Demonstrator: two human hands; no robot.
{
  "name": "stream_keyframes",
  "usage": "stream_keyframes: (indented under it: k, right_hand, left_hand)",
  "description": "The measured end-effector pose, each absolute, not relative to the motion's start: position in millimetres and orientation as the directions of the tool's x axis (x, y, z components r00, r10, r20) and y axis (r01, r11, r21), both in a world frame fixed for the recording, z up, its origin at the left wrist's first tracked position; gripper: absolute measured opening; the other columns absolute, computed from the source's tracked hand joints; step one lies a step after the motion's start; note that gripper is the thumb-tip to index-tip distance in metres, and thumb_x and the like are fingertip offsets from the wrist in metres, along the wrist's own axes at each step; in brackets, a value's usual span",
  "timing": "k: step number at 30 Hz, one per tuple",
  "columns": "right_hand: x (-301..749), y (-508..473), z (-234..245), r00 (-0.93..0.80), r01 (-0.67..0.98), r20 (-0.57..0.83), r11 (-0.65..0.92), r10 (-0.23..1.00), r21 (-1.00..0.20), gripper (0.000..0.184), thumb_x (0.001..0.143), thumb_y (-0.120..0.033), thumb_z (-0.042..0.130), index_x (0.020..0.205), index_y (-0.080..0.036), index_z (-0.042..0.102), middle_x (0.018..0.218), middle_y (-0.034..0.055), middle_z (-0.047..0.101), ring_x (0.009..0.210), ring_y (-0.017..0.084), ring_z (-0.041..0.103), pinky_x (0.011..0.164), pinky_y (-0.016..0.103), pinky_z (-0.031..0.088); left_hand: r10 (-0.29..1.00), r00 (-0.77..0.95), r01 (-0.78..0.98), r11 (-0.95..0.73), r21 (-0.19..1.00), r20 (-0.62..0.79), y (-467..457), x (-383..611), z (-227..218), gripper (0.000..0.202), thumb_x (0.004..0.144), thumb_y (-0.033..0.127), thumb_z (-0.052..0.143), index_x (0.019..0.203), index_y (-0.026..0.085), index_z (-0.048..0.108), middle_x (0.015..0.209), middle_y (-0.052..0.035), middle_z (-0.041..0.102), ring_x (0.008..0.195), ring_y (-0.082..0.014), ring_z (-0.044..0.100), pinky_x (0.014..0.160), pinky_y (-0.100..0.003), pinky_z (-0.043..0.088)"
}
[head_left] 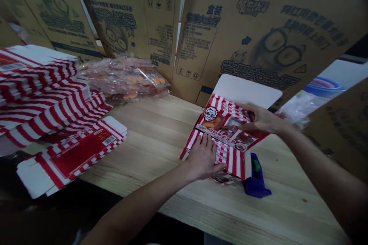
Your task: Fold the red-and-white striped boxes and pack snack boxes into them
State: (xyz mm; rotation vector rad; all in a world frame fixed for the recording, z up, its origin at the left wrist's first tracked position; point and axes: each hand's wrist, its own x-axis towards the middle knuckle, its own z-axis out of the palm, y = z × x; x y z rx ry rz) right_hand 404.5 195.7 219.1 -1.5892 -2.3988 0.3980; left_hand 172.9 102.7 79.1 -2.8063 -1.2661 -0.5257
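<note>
Here, a red-and-white striped cardboard box sits, long axis crosswise, on the pale wooden tabletop: left hand spread on its near panel, right hand curled at its far panel, grip unclear.

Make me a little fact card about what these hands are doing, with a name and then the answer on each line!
Left hand: resting on the lower striped part of a box
Right hand: fingers on the upper printed part
Box: red and white, with a plain white flap up at the back
Beside the box: a blue object
Left side: piled striped cartons
Behind: clear bags, printed cardboard
</note>
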Motion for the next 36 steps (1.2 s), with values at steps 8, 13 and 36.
stream_keyframes:
  k: [8, 13, 36]
  right_hand:
    - [416, 199, 218, -0.469, 0.803, 0.025, 0.438, 0.883, -0.405, 0.084, 0.060, -0.049, 0.079, 0.137, -0.026, 0.052, 0.137, 0.0064, 0.053, 0.125, 0.038, 0.049, 0.107, 0.053, 0.039]
    - [424, 205, 224, -0.471, 0.779, -0.082, 0.371, 0.878, -0.505, 0.079, 0.061, -0.047, 0.080, 0.134, -0.035, 0.054, 0.139, 0.0036, 0.054, 0.121, 0.040, 0.053, 0.100, 0.056, 0.048]
    - [401, 205, 203, -0.545, 0.814, -0.007, 0.528, 0.838, -0.243, 0.083, 0.063, -0.049, 0.075, 0.138, -0.023, 0.050, 0.125, 0.0126, 0.055, 0.115, 0.038, 0.054, 0.103, 0.055, 0.042]
  left_hand:
    - [0.706, 0.618, 0.723, -0.683, 0.103, 0.345, 102, 171, 79, 0.081, 0.091, 0.065, 0.028, 0.128, -0.001, 0.054, 0.137, -0.0272, 0.051, 0.132, -0.0408, 0.040, 0.108, -0.052, 0.028]
    - [0.666, 0.631, 0.711, -0.701, 0.047, 0.398, 100, 170, 79, 0.078, 0.090, 0.066, 0.029, 0.120, 0.002, 0.060, 0.127, -0.0235, 0.058, 0.124, -0.0389, 0.046, 0.108, -0.051, 0.029]
    - [0.663, 0.632, 0.706, -0.707, 0.056, 0.401, 100, 171, 82, 0.073, 0.090, 0.065, 0.034, 0.116, 0.003, 0.062, 0.125, -0.0237, 0.060, 0.124, -0.0410, 0.046, 0.104, -0.052, 0.031]
